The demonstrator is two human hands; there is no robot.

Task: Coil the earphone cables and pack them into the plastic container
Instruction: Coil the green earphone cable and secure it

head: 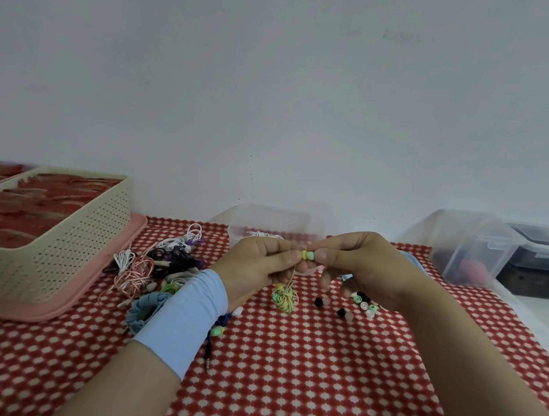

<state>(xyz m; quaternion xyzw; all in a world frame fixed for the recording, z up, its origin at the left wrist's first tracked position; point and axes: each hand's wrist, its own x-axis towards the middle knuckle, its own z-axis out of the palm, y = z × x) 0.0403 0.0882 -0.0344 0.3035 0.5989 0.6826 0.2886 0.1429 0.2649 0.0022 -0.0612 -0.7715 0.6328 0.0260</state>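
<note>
Left hand (257,266), right hand (360,267) at frame centre both pinch small green-yellow earbud (307,256); thin yellow cable coil (284,300) dangles (light, floppy). You grip bundle's middle.

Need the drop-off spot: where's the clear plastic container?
Head view, centre: the clear plastic container sits against the wall just behind both hands, right of the beige basket.

Non-task stuff on the table

Red/white patterned tablecloth (312,374) covers the top. Far left: beige perforated basket (57,246) sitting on a pink tray (81,300), w/ red items inside, can't tell what. Far right by the wall: clear lidded box (473,248), dark lidded box (548,252) just beside it. Plain white wall (284,84) behind.
</note>
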